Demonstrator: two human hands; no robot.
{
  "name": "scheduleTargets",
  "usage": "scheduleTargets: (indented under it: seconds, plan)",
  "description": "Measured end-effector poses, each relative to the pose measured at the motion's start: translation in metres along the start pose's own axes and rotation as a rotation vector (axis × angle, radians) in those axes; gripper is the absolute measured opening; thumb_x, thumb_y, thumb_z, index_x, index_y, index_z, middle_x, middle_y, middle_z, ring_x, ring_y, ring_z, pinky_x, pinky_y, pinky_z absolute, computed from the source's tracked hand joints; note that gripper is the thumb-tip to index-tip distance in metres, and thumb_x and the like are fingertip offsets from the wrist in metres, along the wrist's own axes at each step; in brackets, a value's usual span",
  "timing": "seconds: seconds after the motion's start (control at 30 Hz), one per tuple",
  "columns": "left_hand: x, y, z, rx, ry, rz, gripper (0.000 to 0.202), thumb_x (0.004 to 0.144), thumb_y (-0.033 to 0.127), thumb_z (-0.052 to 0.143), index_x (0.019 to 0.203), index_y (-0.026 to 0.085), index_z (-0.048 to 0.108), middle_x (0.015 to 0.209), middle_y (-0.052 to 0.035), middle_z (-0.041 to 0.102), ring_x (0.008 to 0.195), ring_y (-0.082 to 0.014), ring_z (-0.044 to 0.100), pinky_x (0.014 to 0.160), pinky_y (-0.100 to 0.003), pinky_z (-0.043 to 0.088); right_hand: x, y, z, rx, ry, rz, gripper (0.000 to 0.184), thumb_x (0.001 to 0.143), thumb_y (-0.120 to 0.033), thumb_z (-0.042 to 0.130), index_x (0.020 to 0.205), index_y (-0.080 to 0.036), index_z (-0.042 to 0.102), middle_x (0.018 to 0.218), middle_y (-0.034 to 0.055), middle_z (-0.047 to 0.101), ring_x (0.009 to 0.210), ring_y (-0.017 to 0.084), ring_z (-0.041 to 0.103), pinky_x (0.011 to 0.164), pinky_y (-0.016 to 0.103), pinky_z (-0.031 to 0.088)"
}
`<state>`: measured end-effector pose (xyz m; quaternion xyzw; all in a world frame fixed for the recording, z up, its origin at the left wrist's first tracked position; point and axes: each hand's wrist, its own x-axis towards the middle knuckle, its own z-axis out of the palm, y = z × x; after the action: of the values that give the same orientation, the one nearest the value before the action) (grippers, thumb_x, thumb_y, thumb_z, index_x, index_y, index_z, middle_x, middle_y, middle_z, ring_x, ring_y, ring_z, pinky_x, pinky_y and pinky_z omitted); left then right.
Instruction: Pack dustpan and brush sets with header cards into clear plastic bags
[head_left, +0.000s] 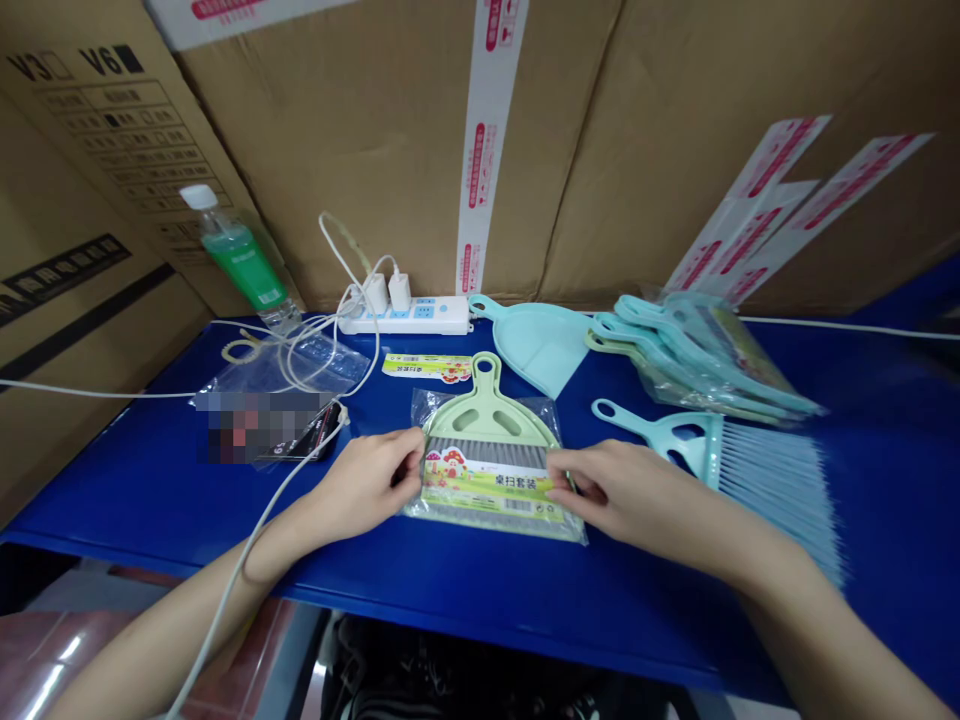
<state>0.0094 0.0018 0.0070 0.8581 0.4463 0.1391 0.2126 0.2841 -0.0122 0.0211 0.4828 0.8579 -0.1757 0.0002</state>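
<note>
A green dustpan-and-brush set (487,440) lies in a clear plastic bag on the blue table (480,590), with a printed paper label across its lower part. My left hand (367,482) pinches the bag's left edge. My right hand (607,488) pinches its right edge at the label. Both hands rest on the table at the front, either side of the set.
A loose blue brush (757,462) lies right of my hand. A blue dustpan (541,345), a stack of bagged sets (697,355), a spare label (426,368), a power strip (405,315), a green bottle (244,260) and cardboard boxes (360,130) stand behind. A white cable (255,535) crosses my left arm.
</note>
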Motion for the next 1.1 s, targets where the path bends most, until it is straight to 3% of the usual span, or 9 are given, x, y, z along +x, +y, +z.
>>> scheduleTargets:
  seconds: [0.13,0.5,0.8,1.1]
  plan:
    - [0.0,0.0,0.0,0.014,-0.004,0.003,0.009,0.074,0.016,0.039,0.068,0.022,0.035,0.058,0.0067,0.043,0.048,-0.0098,0.038,0.05,-0.023,0.027,-0.002,-0.004,0.0,-0.015,-0.025,0.082,0.023,0.079,-0.006,0.049,0.068,-0.022,0.039,0.055,-0.0052,0.053,0.052,0.012,0.049,0.051,0.026,0.024]
    - [-0.001,-0.001,0.001,0.013,0.011,-0.038,0.01,0.075,0.016,0.043,0.071,0.022,0.036,0.055,0.0083,0.043,0.046,-0.0097,0.04,0.049,-0.022,0.028,0.006,-0.009,0.006,-0.032,0.01,0.192,0.031,0.072,-0.004,0.051,0.067,-0.024,0.027,0.054,-0.0058,0.05,0.052,0.014,0.046,0.051,0.026,0.021]
    - [-0.002,-0.007,0.003,-0.041,0.076,-0.006,0.009,0.077,0.018,0.039,0.073,0.023,0.033,0.054,0.0091,0.039,0.044,-0.0089,0.037,0.047,-0.022,0.025,0.009,-0.008,0.01,-0.061,0.061,0.163,0.033,0.073,-0.003,0.047,0.066,-0.024,0.024,0.051,-0.0063,0.046,0.049,0.013,0.042,0.049,0.026,0.017]
    - [-0.002,-0.005,0.001,-0.03,0.07,-0.021,0.008,0.079,0.018,0.038,0.074,0.023,0.033,0.053,0.0093,0.04,0.044,-0.0091,0.039,0.047,-0.022,0.026,0.007,-0.008,0.011,-0.031,0.107,0.132,0.029,0.073,-0.007,0.045,0.065,-0.025,0.024,0.051,-0.0055,0.044,0.046,0.013,0.04,0.049,0.027,0.016]
